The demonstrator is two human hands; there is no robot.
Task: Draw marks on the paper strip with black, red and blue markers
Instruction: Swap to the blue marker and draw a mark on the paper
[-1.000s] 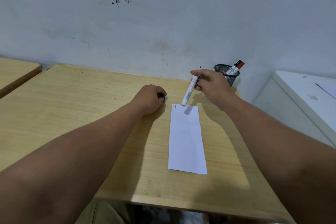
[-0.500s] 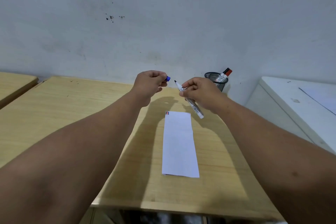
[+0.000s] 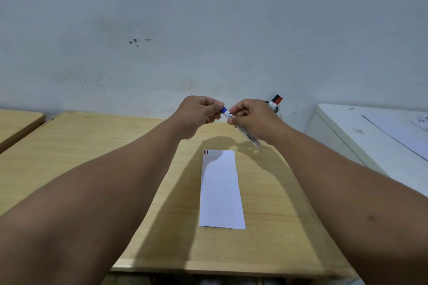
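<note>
Fingers: left fingers [image 3: 214,109] pinch the blue cap [image 3: 223,110]; right fingers [image 3: 234,118] grip the marker [image 3: 249,134] barrel just behind that cap.
Left hand [image 3: 199,113]: raised above the desk's far edge, curled around the cap, knuckles up.
Right hand [image 3: 257,118]: at 3 o'clock from the left hand, nearly touching it, closed on the barrel.
Marker: white barrel, tilted, blue end toward 10 o'clock, clear tail toward 5 o'clock sticking out below the right palm; whether the cap is fully seated I cannot tell.
Strip [image 3: 221,190]: white, flat on the desk [image 3: 92,146], long axis running from 12 to 6 o'clock, at 6 o'clock from both hands and not touched by either.
Marks [image 3: 206,152]: small short strokes, red and dark, side by side in the strip's far-left corner; the exact count is too small to read.
Shadow: both hands' shadow falls across the strip's far end and the desk beside it.
Red marker [image 3: 275,102]: stands in a dark holder mostly hidden behind the right hand, at 1 o'clock from the hands, by the wall [image 3: 208,30].
Cabinet [image 3: 370,136]: white, at 3 o'clock from the desk, with paper sheets on top.
2nd desk [image 3: 18,122]: at 9 o'clock, separated by a narrow gap.
</note>
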